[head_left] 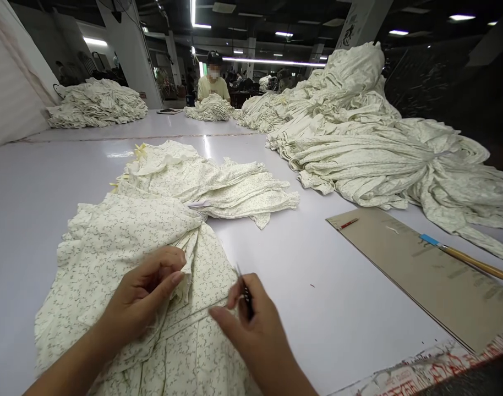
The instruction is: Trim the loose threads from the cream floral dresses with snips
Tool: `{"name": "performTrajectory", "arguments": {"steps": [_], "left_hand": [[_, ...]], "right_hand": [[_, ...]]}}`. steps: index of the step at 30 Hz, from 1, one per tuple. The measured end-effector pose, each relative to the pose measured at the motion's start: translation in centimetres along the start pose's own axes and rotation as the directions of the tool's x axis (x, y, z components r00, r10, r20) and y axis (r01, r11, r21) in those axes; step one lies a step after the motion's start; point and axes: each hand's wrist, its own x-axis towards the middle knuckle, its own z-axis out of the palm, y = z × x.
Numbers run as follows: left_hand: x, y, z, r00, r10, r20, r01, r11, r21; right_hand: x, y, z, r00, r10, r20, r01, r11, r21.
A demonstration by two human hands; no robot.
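Note:
A white garment (123, 236) with a small leafy print lies spread in front of me, its lower part running off the near edge of view. My left hand (146, 294) is closed on a fold of it, thumb against fingers, where a raw, frayed edge shows. Just to the right, over the garment's edge, my right hand (251, 313) is wrapped around small dark thread snips (246, 297), their thin pointed tip facing away from me. Fingers cover most of the snips, and that hand is slightly blurred. Beyond lies a bunch of matching cloth (218, 187) with yellow ties.
A large heap of the same printed cloth (350, 132) fills the right back. Smaller piles (98, 104) stand far left and centre. On a brown cardboard sheet (404, 264) lie a wooden-handled tool (474, 261) and a small red item (348, 224). A person (213, 85) is across the table.

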Motion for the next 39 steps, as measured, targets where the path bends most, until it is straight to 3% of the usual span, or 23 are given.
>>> {"name": "performTrajectory", "arguments": {"steps": [3,6,9,13,16,21,27,39], "left_hand": [[0.1,-0.1,0.1,0.996,0.063,0.059,-0.064,0.998,0.012],[-0.1,-0.1,-0.1,0.984,0.121,0.128,-0.126,0.991,0.034],[-0.5,-0.2,0.0,0.988,0.097,0.118,-0.116,0.98,0.163],[-0.5,-0.7,0.8,0.989,-0.04,0.141,-0.023,0.907,0.42],[-0.1,-1.2,1.2,0.992,-0.054,0.115,0.0,0.905,0.426],[-0.4,-1.8,1.0,0.995,-0.046,0.087,0.023,0.969,0.245],[-0.7,-2.3,0.9,0.997,-0.029,0.073,0.013,0.978,0.21],[-0.7,-2.4,0.9,0.994,0.022,0.11,-0.045,0.976,0.212]], "right_hand": [[1.6,-1.1,2.7,0.998,-0.043,0.037,0.046,0.996,-0.075],[2.8,-0.8,4.3,0.985,-0.17,-0.027,0.165,0.979,-0.12],[3.0,-0.1,4.3,0.967,-0.24,-0.09,0.231,0.968,-0.101],[2.3,0.8,3.8,0.95,-0.305,-0.064,0.298,0.949,-0.101],[1.8,1.0,3.8,0.934,-0.358,-0.017,0.352,0.925,-0.141],[1.1,0.7,3.2,0.974,-0.216,0.059,0.224,0.953,-0.203],[0.4,1.0,2.4,0.97,-0.185,0.157,0.21,0.963,-0.167],[0.7,1.1,2.7,0.977,-0.186,0.107,0.208,0.942,-0.263]]}}
